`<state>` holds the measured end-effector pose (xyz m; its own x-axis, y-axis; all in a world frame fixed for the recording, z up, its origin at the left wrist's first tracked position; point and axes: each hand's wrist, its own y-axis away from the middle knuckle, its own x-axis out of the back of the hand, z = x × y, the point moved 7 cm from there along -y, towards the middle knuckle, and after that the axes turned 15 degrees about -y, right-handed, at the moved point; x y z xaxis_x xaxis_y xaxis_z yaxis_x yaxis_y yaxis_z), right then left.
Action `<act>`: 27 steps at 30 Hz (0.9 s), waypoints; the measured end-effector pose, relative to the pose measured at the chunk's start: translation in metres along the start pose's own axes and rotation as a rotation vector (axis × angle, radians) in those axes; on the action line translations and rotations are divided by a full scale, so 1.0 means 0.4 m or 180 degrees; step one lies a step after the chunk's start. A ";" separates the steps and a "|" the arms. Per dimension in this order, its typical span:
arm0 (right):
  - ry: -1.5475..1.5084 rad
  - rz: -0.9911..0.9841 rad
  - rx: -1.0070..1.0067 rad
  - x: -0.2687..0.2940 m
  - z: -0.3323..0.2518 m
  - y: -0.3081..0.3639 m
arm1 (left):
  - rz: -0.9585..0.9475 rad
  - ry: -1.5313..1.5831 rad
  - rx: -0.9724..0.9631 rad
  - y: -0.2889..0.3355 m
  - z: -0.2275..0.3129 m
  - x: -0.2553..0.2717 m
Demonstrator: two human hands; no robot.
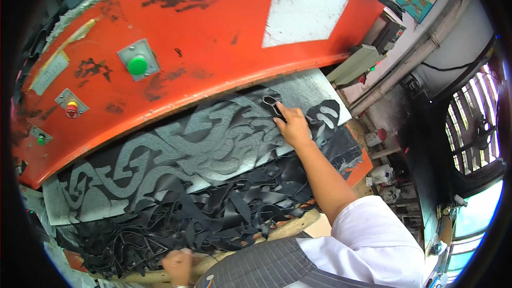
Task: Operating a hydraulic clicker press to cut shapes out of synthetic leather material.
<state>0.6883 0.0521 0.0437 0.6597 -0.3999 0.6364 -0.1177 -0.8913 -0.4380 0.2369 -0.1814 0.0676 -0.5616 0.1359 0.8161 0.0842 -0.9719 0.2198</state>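
Observation:
My right hand (293,126) reaches over the pale cutting bed and is closed on a small dark cutting die (271,102), a loop of metal strip with bright edges. The die is at the right end of a black sheet (213,114) full of curved cut-out openings, through which the pale bed shows. Down at the front edge, my left hand (177,264) is curled beside a heap of black leather-like scraps (229,202). It is slightly blurred, and what its fingers hold, if anything, is hidden.
A red press beam (213,37) with a green button (137,65) and a red knob (72,109) spans the far side, low over the bed (314,88). A worn wooden edge (290,228) borders the scraps in front. Shelves with containers (376,137) stand at right.

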 end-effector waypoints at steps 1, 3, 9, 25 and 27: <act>0.0179 0.0142 0.0270 0.040 -0.016 0.006 | 0.0480 0.0315 0.0094 -0.031 -0.052 0.047; 0.0800 0.0407 0.0191 0.070 -0.141 0.011 | 0.1345 0.1092 0.0445 -0.106 -0.130 0.165; -0.1234 0.0076 0.0936 -0.114 -0.557 -0.049 | 0.2809 0.1474 0.0227 -0.447 -0.378 0.506; -0.1441 -0.0168 0.0044 -0.112 -0.597 0.129 | 0.1355 -0.0174 -0.0621 -0.089 -0.107 0.252; -0.1344 -0.0291 -0.0092 -0.120 -0.542 0.166 | 0.1216 -0.0442 -0.1500 0.059 0.013 0.135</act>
<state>0.4881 -0.0344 0.1217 0.9135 -0.2016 0.3533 -0.0614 -0.9269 -0.3701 0.2129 -0.1959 0.1194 -0.4486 -0.2452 0.8594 -0.1320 -0.9329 -0.3351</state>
